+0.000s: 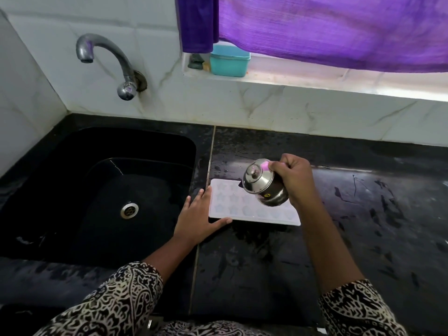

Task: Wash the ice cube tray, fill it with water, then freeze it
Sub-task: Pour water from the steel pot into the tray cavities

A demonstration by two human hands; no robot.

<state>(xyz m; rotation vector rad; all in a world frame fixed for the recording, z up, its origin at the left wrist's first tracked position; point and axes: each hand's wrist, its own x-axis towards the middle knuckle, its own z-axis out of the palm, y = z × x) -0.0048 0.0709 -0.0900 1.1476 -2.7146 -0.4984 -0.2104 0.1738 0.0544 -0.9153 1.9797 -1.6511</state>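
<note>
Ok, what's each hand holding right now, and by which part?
The right hand grips the steel pot by its side. The left hand holds nothing, resting flat at the tray edge.

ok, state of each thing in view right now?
ice tray: flat on counter, left hand touching its edge
steel pot: lid on, tilted over tray, gripped by right hand
tap: not running
teal box: lid on
</note>
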